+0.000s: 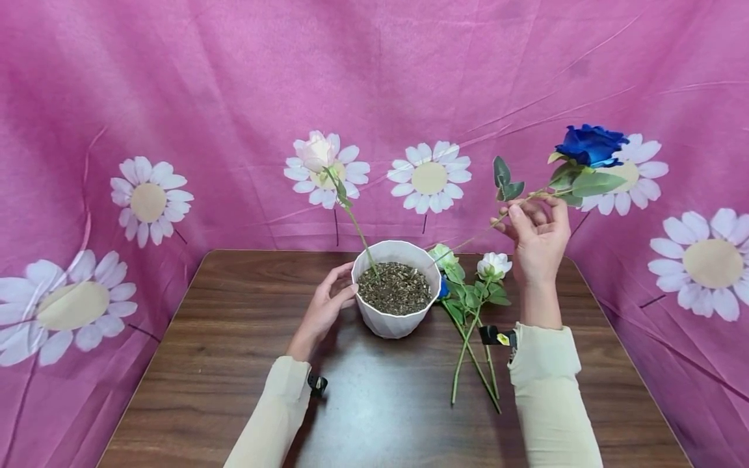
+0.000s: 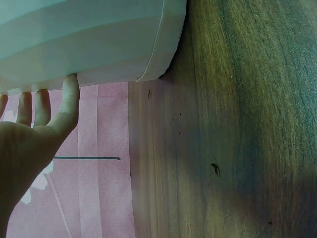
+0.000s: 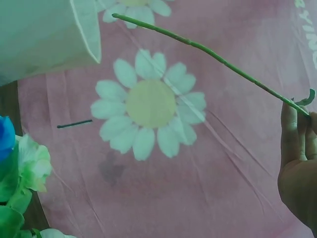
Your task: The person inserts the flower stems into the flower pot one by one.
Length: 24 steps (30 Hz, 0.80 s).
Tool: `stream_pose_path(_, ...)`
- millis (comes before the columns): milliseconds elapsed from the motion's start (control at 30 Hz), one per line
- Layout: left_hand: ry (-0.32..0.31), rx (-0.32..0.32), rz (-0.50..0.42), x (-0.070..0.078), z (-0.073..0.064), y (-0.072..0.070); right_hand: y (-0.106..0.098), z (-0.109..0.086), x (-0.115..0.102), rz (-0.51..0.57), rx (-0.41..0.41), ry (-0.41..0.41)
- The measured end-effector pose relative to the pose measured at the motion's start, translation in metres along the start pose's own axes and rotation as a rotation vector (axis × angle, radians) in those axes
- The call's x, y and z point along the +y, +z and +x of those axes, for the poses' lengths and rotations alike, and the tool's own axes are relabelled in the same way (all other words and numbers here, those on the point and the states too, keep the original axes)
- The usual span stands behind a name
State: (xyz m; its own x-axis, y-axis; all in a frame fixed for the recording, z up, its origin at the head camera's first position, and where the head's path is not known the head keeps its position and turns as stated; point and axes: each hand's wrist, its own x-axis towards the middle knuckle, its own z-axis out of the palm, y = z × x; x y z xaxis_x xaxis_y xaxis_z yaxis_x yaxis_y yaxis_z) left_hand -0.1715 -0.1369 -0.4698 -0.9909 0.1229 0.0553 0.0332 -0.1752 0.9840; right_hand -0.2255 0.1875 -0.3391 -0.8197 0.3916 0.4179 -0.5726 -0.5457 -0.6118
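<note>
A white faceted pot (image 1: 393, 325) holds brown soil (image 1: 394, 289), with a pale pink rose (image 1: 316, 153) standing in it, tilted left. My left hand (image 1: 328, 305) rests against the pot's left side; in the left wrist view its outstretched fingers (image 2: 70, 96) touch the wall. Up on the right, my right hand (image 1: 539, 240) pinches the stem of a blue rose (image 1: 591, 146) between thumb and fingers. Its bloom points up and right, while the bare stem (image 3: 223, 60) slopes down-left, its lower end overlapping the pot's right rim in the head view.
Right of the pot, several cut flowers lie crossed on the wooden table (image 1: 234, 390): a white rose (image 1: 494, 265), a greenish-white one (image 1: 443, 255) and a partly hidden blue bloom (image 1: 443, 287). A pink cloth (image 1: 246, 78) printed with daisies hangs behind and at both sides.
</note>
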Motion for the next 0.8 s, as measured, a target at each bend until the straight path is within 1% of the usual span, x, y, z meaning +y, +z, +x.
stream_pose_path(233, 0.004, -0.009, 0.000, -0.001, 0.000, -0.001, 0.007, -0.011, 0.021, -0.197, -0.129, -0.003)
stream_pose_path(333, 0.004, -0.010, -0.003, -0.001, 0.001, -0.001, 0.010, -0.013, 0.028, -0.222, -0.160, 0.012)
stream_pose_path(567, 0.003, -0.005, -0.011, 0.000, 0.001, -0.002, 0.018, -0.013, 0.044, -0.322, -0.226, 0.015)
stream_pose_path(800, 0.007, -0.007, -0.005, 0.001, 0.000, -0.001, 0.023, -0.013, 0.059, -0.356, -0.287, 0.050)
